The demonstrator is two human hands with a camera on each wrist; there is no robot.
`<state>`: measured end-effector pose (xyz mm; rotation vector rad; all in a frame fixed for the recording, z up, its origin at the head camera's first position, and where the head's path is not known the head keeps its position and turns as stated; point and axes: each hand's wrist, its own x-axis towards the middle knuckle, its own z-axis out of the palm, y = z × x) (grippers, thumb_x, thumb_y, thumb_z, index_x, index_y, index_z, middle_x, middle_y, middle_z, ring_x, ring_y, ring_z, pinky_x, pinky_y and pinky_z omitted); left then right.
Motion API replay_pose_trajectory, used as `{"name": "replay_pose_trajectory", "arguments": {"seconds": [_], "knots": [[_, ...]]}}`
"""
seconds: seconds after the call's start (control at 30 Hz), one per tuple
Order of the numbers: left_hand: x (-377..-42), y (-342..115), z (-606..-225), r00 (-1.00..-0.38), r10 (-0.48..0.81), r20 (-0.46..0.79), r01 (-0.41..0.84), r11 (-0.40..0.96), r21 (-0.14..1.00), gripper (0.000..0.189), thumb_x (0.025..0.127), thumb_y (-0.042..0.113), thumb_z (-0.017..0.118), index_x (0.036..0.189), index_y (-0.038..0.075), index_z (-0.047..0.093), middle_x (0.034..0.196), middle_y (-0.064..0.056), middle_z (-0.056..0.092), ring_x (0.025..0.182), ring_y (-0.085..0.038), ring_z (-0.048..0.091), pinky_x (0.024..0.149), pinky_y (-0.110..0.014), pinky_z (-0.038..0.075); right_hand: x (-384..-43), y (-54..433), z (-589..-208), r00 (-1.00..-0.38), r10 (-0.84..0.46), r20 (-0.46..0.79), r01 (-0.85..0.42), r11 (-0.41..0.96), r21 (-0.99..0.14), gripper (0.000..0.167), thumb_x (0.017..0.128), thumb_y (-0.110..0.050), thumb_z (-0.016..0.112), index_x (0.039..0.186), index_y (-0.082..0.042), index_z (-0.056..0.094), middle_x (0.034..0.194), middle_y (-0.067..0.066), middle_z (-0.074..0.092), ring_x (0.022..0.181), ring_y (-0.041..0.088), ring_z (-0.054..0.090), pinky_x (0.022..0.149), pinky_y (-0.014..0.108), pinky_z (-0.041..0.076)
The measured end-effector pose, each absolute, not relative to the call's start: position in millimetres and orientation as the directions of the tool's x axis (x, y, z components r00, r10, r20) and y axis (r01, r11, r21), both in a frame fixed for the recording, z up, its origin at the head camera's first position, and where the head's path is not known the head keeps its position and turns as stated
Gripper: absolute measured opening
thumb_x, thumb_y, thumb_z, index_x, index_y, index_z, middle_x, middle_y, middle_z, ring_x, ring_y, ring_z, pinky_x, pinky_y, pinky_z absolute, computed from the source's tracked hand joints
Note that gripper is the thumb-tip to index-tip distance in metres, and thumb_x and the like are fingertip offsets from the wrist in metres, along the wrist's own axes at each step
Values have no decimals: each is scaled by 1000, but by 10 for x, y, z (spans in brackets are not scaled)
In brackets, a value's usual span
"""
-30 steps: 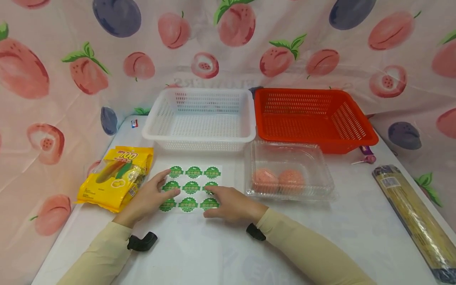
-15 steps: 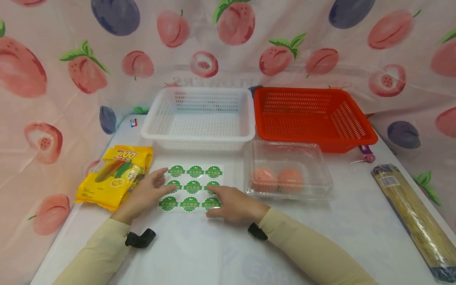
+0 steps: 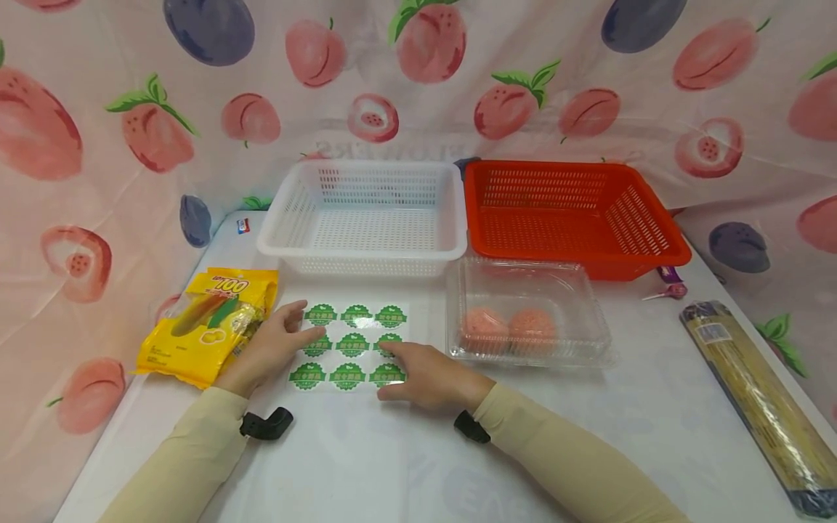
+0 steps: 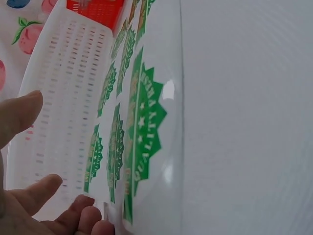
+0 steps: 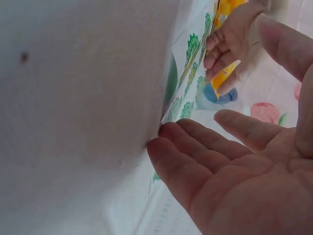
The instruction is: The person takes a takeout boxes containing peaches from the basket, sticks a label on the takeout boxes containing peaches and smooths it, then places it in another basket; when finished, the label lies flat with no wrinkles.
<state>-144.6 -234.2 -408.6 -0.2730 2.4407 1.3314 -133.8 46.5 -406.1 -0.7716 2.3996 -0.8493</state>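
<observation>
Head view: sticker sheet (image 3: 353, 345) seems partly beneath right hand (image 3: 431, 375).

The head view looks forward and down over the desk (image 3: 621, 407); both wrist views, close and sideways, share the stickers (image 4: 146, 122).

On the counter (image 3: 327, 465), a sticker sheet (image 3: 353, 345) lies between my left grip (image 3: 275, 343) and right grip (image 3: 434, 374), a bag (image 3: 203, 334) to its left, a box (image 3: 562, 294) holding two balls (image 3: 532, 333) to its right. Behind stand a left basket (image 3: 362, 254) and right basket (image 3: 578, 254).
</observation>
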Motion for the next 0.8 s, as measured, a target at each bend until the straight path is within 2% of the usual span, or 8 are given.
{"name": "replay_pose_trajectory", "arguments": {"seconds": [0.13, 0.27, 0.43, 0.5, 0.6, 0.8], "knots": [[-1421, -2346, -4082, -935, -19, -353, -315, 501, 806, 83, 95, 37, 69, 159, 11, 24, 160, -24, 21, 144, -41, 24, 115, -54, 29, -1334, 467, -4067, -729, -642, -237, -350, 647, -677, 75, 89, -34, 76, 151, -10, 43, 147, 6, 52, 136, 23, 46, 113, 38, 35], [-1415, -2375, -4087, -948, -7, -318, -280, 494, 823, 70, 96, 40, 67, 154, 15, 38, 155, -23, 29, 135, -41, 32, 111, -56, 34, -1330, 478, -4055, -730, -642, -236, -349, 646, -679, 75, 89, -34, 76, 152, -9, 42, 147, 6, 51, 136, 23, 45, 113, 38, 34], [-1422, -2406, -4154, -955, 87, -282, -204, 498, 843, 57, 96, 40, 67, 145, 13, 53, 154, -19, 37, 136, -40, 32, 113, -59, 25, -1331, 480, -4060, -726, -641, -248, -338, 647, -683, 74, 90, -35, 75, 152, -10, 42, 147, 6, 51, 136, 22, 45, 114, 38, 34], [-1425, -2403, -4191, -955, 115, -275, -184, 498, 847, 55, 96, 38, 68, 143, 13, 56, 153, -16, 40, 135, -37, 37, 113, -57, 28, -1331, 481, -4064, -727, -639, -251, -333, 648, -684, 74, 90, -35, 75, 152, -11, 43, 147, 6, 51, 136, 22, 45, 113, 38, 35], [-1437, -2382, -4233, -956, 130, -263, -168, 492, 854, 54, 95, 34, 70, 143, 12, 57, 149, -15, 46, 122, -33, 49, 106, -51, 39, -1329, 484, -4058, -730, -637, -249, -324, 643, -694, 74, 90, -36, 75, 152, -12, 43, 148, 5, 50, 137, 22, 44, 114, 39, 34], [-1435, -2357, -4187, -965, 92, -244, -169, 495, 852, 52, 95, 30, 70, 142, 11, 57, 146, -16, 48, 118, -31, 50, 105, -47, 42, -1315, 488, -4007, -731, -659, -178, -350, 586, -731, 73, 91, -34, 74, 152, -8, 42, 148, 7, 50, 137, 23, 44, 114, 39, 34]]}}
